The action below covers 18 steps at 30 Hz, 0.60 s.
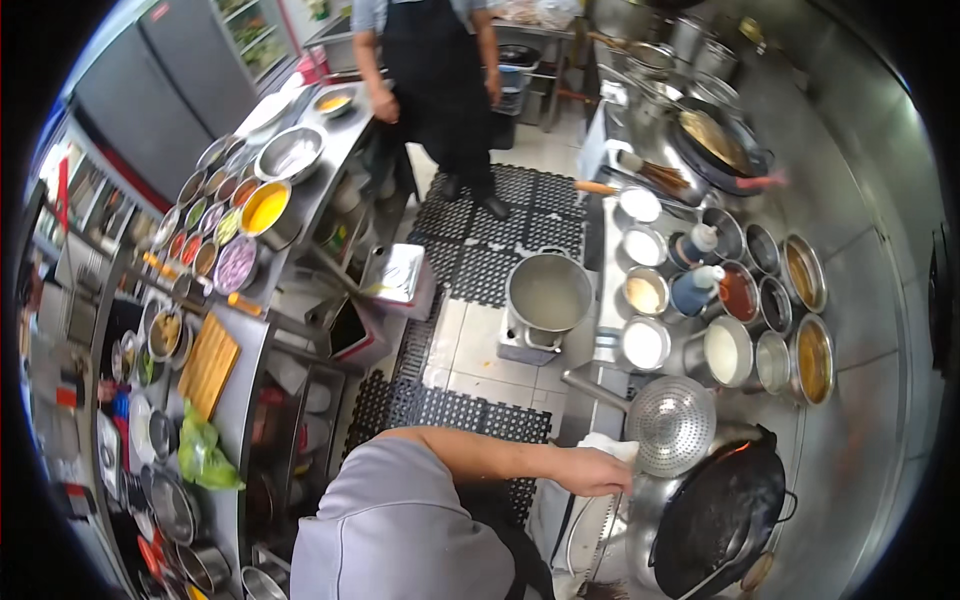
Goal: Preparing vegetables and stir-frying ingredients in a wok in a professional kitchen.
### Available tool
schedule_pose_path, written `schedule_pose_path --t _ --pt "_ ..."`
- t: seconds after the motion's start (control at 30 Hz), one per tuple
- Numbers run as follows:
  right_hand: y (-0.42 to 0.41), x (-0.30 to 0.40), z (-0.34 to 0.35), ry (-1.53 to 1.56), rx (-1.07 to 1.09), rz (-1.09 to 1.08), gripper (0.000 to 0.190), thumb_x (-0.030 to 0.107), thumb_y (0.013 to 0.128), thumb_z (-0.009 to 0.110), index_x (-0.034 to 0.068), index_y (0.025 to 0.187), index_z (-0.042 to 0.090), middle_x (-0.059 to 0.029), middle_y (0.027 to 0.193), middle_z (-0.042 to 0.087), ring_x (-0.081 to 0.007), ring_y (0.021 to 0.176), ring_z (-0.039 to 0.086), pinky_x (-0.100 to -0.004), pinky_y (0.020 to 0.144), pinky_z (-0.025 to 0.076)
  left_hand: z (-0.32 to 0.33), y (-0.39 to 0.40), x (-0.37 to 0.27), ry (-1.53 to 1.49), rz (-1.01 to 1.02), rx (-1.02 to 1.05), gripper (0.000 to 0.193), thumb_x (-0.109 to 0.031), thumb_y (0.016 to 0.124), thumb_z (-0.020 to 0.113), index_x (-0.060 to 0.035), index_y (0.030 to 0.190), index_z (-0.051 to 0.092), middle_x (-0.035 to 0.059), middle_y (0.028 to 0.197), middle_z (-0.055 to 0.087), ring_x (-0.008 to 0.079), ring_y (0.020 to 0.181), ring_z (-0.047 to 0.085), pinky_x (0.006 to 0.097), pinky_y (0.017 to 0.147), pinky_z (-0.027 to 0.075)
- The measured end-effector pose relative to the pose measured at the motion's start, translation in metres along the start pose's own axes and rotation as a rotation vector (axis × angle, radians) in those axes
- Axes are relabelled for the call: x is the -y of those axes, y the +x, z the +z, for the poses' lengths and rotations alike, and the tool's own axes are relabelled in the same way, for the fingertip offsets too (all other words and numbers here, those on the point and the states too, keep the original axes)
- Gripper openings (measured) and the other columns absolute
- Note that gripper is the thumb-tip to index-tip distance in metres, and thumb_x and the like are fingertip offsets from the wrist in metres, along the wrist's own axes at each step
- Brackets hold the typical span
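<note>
My left hand [596, 474] reaches over the near edge of the stove, fingers curled down. A bunched white cloth [613, 445] shows right at the hand; whether the fingers grip it is not plain. Just beyond the fingertips lies the steel stove rim around a large black wok [716, 517], with a thin metal handle [701, 583] slanting into it. An orange flame [742, 448] glows at the wok's far-left rim. Beside the wok rests a perforated steel strainer ladle [671, 426], its tubular handle pointing away to the left. My right hand is out of view.
A person in a dark apron [431, 82] stands ahead on the rubber mat [510, 202]. On the floor is a large steel pot [550, 292]. Seasoning bowls [646, 290] and squeeze bottles [696, 289] line the stove. The left counter holds ingredient bowls [236, 264] and a wooden board [210, 366].
</note>
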State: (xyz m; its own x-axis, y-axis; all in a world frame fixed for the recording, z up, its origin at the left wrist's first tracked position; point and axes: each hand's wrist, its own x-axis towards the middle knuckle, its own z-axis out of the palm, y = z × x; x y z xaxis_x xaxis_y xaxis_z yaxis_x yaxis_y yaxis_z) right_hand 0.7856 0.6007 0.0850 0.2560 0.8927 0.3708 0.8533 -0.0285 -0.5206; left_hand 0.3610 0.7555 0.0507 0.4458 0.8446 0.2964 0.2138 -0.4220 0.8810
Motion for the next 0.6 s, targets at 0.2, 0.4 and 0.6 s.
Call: schedule_pose_path --t 0.2,0.4,0.6 --pt "-0.003 0.042 0.025 0.632 0.161 0.038 0.055 0.023 0.107 0.054 0.007 0.157 0.041 -0.0057 0.094 0.062 -0.0153 0.074 0.056 -0.0321 0.074 0.051 -0.015 -0.142 -0.034 0.145 -0.168 -0.191 0.018 -0.014 0.101 0.059 -0.0054 0.115 0.066 0.0154 0.112 0.067 0.0367 0.105 0.066 0.0463 0.089 0.054" --pt "-0.012 0.061 0.022 1.035 0.387 0.008 0.056 0.023 0.107 0.052 0.006 0.158 0.037 -0.0037 0.089 0.058 -0.0150 0.071 0.053 -0.0320 0.074 0.051 -0.010 -0.266 -0.068 0.229 -0.265 -0.352 0.019 -0.014 0.101 0.059 -0.0051 0.116 0.066 0.0149 0.113 0.068 0.0356 0.108 0.066 0.0446 0.092 0.054" --pt "-0.006 0.065 0.014 1.297 0.636 0.029 0.057 0.024 0.108 0.050 0.006 0.160 0.034 -0.0017 0.084 0.054 -0.0146 0.068 0.050 -0.0318 0.074 0.050 0.001 -0.314 -0.091 0.280 -0.293 -0.509 0.019 -0.016 0.102 0.058 -0.0050 0.115 0.066 0.0142 0.110 0.068 0.0353 0.104 0.067 0.0447 0.088 0.056"
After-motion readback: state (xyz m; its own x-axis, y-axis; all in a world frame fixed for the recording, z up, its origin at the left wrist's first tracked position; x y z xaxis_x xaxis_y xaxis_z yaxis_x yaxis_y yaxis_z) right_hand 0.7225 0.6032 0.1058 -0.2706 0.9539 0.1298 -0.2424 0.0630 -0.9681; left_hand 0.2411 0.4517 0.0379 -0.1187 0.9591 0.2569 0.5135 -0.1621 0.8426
